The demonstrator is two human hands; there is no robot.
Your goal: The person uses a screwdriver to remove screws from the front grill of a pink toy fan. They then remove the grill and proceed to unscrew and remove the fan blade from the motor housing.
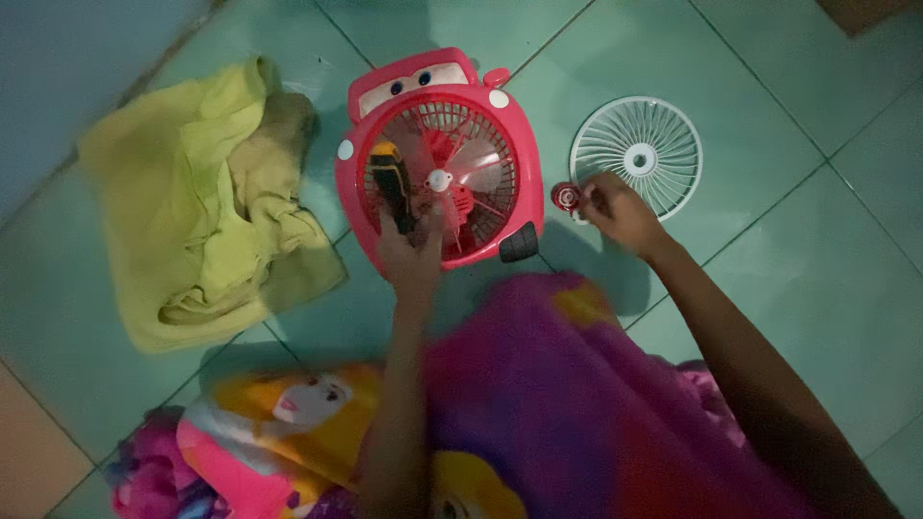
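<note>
Two hands are apart on my feed: the left hand [409, 252] grips a black-and-yellow screwdriver [392, 183] over the red car-shaped fan [437, 159] on the floor; the right hand [615, 211] pinches a small red cap [565, 196] beside the white grille [636, 154], right.

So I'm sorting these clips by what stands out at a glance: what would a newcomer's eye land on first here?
The red car-shaped fan lying face-up on the green tiled floor, its blades exposed. The left hand holds a black and yellow screwdriver over the blades, while the right hand pinches a small red cap. The white round grille lies to the right of the fan, and a crumpled yellow-green cloth to its left.
</note>
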